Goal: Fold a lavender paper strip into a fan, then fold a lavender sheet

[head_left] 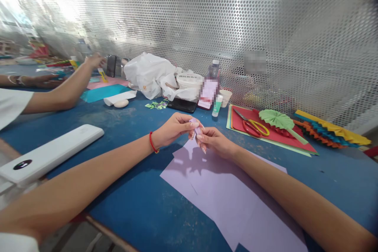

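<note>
The left hand (173, 130) and right hand (215, 141) are together at centre frame, fingertips pinching a small folded piece of lilac paper (197, 128), narrow and creased. Loose lilac sheets (224, 193) lie below on the blue table (132, 204); scissors (254, 126) rest on red card (280, 139) to the right.

One left hand (173, 129); one right hand (215, 141); one folded lilac paper piece (197, 126); one red cord bracelet (152, 142); one pair of scissors (251, 126); one green paper fan (276, 119); one plastic bottle (214, 71); one paper cup (226, 97); one black smartphone (182, 105).
</note>
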